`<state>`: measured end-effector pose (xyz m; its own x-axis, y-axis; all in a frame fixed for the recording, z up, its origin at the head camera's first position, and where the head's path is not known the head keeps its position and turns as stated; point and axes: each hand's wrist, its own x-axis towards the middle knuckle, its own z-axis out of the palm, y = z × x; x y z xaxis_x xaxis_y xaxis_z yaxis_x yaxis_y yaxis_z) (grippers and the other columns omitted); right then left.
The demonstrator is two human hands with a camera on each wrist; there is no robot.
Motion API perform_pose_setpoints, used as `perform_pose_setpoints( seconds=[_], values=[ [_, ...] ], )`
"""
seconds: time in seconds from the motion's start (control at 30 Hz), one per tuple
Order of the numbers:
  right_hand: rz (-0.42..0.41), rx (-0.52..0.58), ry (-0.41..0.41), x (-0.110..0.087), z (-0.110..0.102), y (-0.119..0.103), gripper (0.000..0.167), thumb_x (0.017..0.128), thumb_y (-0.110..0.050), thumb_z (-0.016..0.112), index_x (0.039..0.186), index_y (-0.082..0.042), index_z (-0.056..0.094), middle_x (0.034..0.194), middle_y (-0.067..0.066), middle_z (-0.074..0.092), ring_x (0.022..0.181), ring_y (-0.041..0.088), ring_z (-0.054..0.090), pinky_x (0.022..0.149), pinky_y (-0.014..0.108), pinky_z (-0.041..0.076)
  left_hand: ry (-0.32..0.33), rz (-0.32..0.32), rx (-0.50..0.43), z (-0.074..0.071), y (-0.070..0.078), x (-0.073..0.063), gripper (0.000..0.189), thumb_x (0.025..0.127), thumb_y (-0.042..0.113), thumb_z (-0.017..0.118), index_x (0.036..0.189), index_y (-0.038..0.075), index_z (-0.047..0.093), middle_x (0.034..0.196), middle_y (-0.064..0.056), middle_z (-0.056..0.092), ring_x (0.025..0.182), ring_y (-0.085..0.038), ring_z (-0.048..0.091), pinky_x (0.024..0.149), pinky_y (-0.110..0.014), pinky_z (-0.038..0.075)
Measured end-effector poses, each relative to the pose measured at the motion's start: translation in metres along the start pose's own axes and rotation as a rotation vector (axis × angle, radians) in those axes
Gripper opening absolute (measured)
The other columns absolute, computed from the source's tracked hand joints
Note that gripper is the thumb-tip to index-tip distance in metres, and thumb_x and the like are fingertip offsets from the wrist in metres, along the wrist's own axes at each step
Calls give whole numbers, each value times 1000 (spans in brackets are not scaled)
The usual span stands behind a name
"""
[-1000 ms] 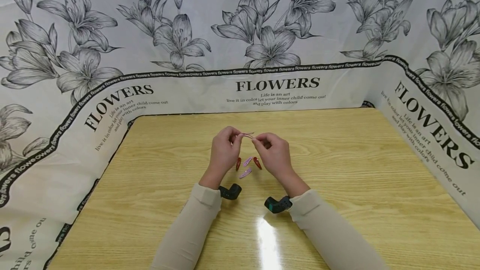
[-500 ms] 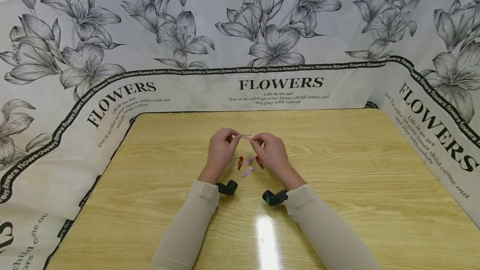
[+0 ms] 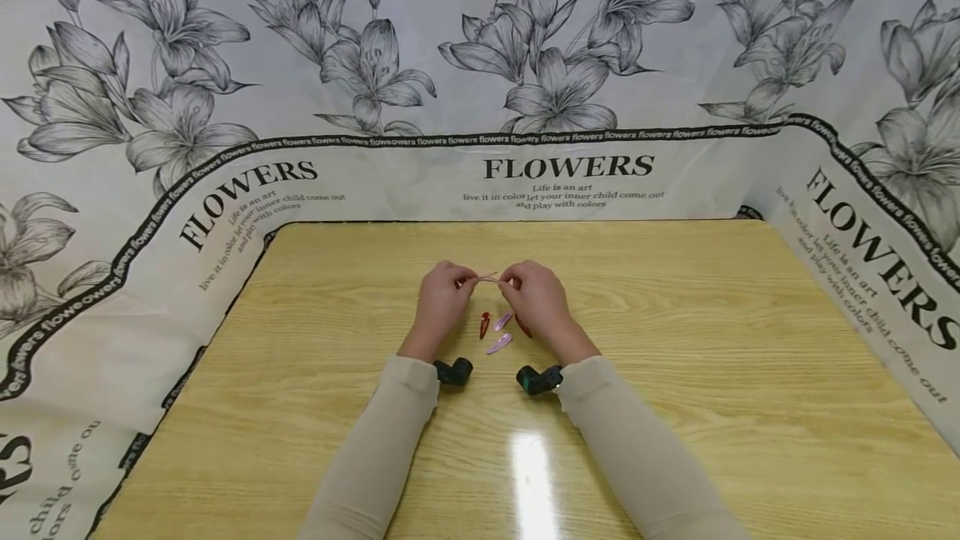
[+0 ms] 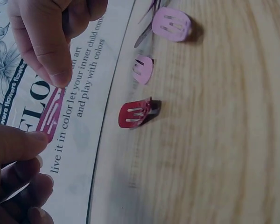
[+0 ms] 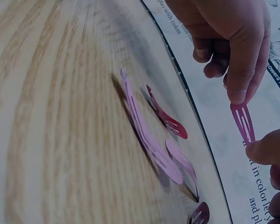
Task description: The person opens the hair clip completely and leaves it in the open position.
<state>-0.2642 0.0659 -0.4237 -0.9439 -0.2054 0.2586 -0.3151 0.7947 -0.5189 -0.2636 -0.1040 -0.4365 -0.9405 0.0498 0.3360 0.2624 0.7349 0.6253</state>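
Observation:
My left hand (image 3: 442, 307) and right hand (image 3: 538, 307) hold a pink snap hair clip (image 4: 51, 115) between them, raised over the table. Thumb and finger of each hand pinch opposite ends of it. In the head view, its thin parts look spread slightly apart. Below the hands lie two lilac hair clips, one nearer me (image 3: 498, 344) and one farther off (image 3: 503, 321). A red hair clip (image 3: 484, 325) rests to their left. Another red clip (image 3: 522, 325), to the right, is partly covered by my right hand.
The wooden table (image 3: 712, 340) spreads around the hands. A white cloth (image 3: 405, 177) with flower drawings and lettering stands along its back and sides. Black wrist cameras (image 3: 453, 372) sit at both cuffs.
The right hand has moved leftward over the right red clip's edge. Both hands still pinch the pink hair clip. The head view has shifted slightly; the clips on the table stay put.

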Motion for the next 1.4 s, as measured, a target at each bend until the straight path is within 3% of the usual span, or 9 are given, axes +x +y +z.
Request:
perform_pose_setpoints(
  seconds=[0.17, 0.37, 0.6, 0.9, 1.2, 1.4],
  values=[
    [23, -28, -59, 3, 3, 3, 13, 93, -23, 64, 93, -13, 72, 79, 3, 57, 67, 18, 51, 58, 30, 40, -90, -33, 38, 4, -6, 2, 15, 94, 18, 64, 95, 9, 76, 95, -6, 66, 88, -21, 62, 78, -35, 52],
    [29, -43, -118, 7, 7, 7, 15, 92, -22, 63, 95, -11, 73, 84, 5, 60, 70, 19, 54, 58, 30, 41, -152, -35, 63, 5, -10, 3, 13, 93, 15, 64, 94, 10, 76, 95, -6, 67, 88, -20, 62, 79, -35, 51],
    [43, -62, -164, 9, 9, 7, 17, 92, -22, 62, 97, -11, 74, 90, 5, 67, 74, 19, 58, 64, 33, 46, -173, -11, 99, 5, -11, 2, 14, 94, 15, 63, 94, 9, 75, 92, -6, 65, 81, -19, 60, 73, -33, 50],
    [61, -36, -215, 11, 10, 7, 17, 93, -20, 59, 96, -11, 74, 82, 4, 69, 63, 17, 56, 61, 31, 45, -193, -13, 114, 6, -15, 1, 14, 94, 15, 63, 93, 10, 75, 90, -5, 65, 81, -19, 60, 74, -33, 50],
    [73, -38, -238, 12, 12, 9, 15, 92, -20, 59, 94, -13, 72, 86, 4, 69, 67, 17, 57, 65, 31, 47, -246, -71, 81, 9, -18, 2, 14, 95, 17, 63, 95, 10, 75, 95, -5, 65, 86, -19, 59, 79, -35, 50],
    [72, -56, -238, 12, 13, 9, 14, 91, -20, 59, 92, -13, 71, 86, 4, 69, 69, 18, 58, 66, 33, 48, -258, -77, 92, 10, -19, 2, 15, 94, 19, 64, 95, 10, 75, 93, -5, 65, 83, -18, 58, 77, -33, 48]
  ],
)
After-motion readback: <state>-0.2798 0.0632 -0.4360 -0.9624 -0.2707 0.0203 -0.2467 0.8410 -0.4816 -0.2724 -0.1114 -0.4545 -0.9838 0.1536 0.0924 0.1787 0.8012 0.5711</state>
